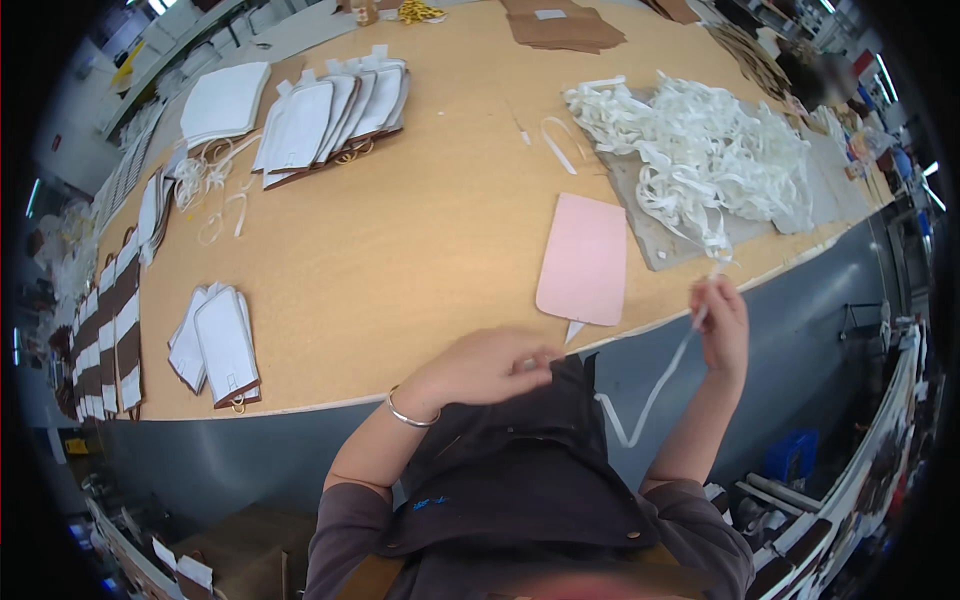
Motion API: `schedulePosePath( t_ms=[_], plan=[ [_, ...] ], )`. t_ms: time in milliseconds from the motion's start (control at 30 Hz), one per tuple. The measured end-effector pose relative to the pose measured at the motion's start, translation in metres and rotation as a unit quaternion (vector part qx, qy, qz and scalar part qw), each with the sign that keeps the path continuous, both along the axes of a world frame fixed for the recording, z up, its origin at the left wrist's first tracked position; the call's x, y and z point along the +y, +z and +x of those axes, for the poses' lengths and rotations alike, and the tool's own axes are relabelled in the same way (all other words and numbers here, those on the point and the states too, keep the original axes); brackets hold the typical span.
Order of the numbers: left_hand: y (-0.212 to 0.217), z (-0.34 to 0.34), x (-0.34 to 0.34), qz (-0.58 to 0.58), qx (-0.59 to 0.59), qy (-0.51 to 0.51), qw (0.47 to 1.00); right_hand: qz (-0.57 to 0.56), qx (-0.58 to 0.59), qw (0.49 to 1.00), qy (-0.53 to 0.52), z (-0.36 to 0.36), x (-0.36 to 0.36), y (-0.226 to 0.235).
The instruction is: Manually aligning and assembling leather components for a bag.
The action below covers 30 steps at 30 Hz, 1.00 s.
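Note:
Pinched in my right hand [720, 310], beyond the table's front edge, is a white strip [662, 385]. One length of it hangs down toward my apron, and its upper end leads toward a tangled heap of white strips [725, 160]. My left hand [495, 365] hovers at the front edge, fingers loosely bent and slightly blurred, with nothing visible in them. Just beyond it lies a pink rounded panel [583, 262], flat on the table, a small white tab [573, 331] showing under its near end.
The heap rests on a grey board [640, 215] at the right. Far left are stacked white panels with brown edges [335, 115] and a white stack [225, 100]. Two or more similar panels [225, 340] lie near left. Brown sheets [565, 25] sit at the back of the table [400, 270].

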<state>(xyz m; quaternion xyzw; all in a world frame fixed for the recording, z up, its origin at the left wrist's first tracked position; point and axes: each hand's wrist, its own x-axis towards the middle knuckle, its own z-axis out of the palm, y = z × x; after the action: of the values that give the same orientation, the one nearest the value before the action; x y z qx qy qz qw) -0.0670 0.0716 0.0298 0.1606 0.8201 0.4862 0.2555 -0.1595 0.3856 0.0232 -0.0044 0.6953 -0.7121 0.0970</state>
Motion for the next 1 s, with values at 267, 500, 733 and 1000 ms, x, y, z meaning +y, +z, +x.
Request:
schedulePosePath(
  t_ms=[267, 500, 733, 1000],
  plan=[
    [-0.037, -0.002, 0.046, -0.123, 0.253, 0.104, 0.954, 0.155, 0.001, 0.986, 0.067, -0.009, -0.062, -0.041],
    [-0.016, 0.007, 0.025, -0.076, 0.225, 0.132, 0.962, 0.134, 0.139, 0.964, 0.185, 0.0, -0.069, -0.001],
    [0.016, 0.003, -0.019, 0.079, 0.32, 0.312, 0.891, 0.233, 0.343, 0.812, 0.411, 0.021, -0.105, 0.077],
    [-0.053, 0.035, -0.026, 0.273, 0.265, 0.494, 0.782, 0.051, 0.121, 0.955, 0.265, 0.022, -0.113, 0.1]
  ],
)
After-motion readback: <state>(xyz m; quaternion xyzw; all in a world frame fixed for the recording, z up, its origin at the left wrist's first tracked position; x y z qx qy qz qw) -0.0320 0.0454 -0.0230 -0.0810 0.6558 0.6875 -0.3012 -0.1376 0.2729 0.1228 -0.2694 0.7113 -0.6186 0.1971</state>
